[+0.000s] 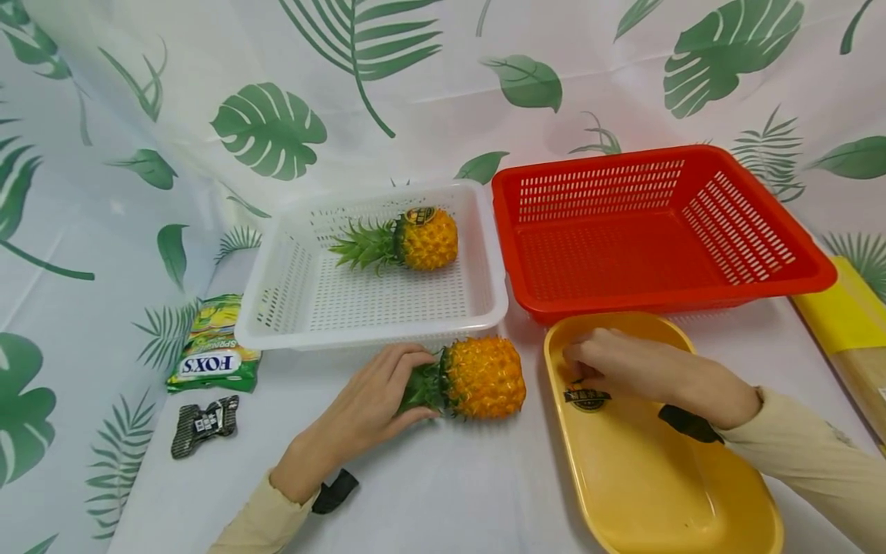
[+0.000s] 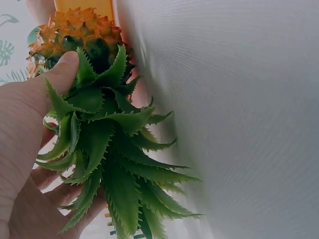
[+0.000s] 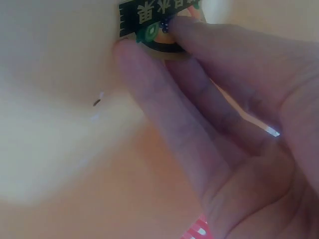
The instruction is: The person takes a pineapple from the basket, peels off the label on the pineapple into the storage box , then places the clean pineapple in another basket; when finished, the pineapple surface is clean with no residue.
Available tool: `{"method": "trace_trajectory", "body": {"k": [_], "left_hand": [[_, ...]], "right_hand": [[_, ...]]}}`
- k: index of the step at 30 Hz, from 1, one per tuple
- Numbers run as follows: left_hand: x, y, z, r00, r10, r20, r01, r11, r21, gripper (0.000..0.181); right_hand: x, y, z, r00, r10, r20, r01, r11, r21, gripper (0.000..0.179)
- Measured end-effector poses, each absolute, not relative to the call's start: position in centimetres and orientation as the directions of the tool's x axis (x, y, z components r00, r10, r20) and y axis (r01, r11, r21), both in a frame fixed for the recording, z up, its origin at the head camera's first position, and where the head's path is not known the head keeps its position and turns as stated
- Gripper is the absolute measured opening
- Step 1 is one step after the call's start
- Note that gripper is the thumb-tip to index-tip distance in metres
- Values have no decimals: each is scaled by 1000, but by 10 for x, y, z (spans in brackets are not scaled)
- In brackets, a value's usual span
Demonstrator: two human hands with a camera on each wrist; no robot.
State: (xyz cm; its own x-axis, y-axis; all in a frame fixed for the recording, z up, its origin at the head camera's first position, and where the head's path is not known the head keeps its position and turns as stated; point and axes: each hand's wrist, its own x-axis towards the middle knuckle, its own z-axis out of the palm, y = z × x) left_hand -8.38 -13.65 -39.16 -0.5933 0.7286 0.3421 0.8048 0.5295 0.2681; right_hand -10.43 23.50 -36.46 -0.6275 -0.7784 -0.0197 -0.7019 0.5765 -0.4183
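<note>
My left hand holds a pineapple by its green crown. The orange fruit lies on its side on the white cloth and points to the right. In the left wrist view the thumb presses near the base of the leaves, with the other fingers behind them. Inside a yellow basin, my right hand pinches a small dark fruit label with gold characters and fruit pictures. Part of the label is hidden by the fingers. A second pineapple, wearing a similar label, lies in a white basket.
A red basket stands to the right of the white one, behind the basin. At the left lie a green FOX'S candy bag and a small dark wrapped packet. A yellow and brown item sits at the right edge.
</note>
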Motion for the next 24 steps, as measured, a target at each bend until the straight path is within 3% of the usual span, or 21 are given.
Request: {"method": "trace_trajectory", "body": {"k": [13,24], "left_hand": [[-84,-136,-392,-590,731,343,807,524,273,65],[-84,-136,-392,-595,729,338,803,524,283,65]], "right_hand": [[-98,234,-369,-659,-750,55,-726,616,-307,41],[-93,235,-364,-672,-739,-54,-699,657,-283,37]]}}
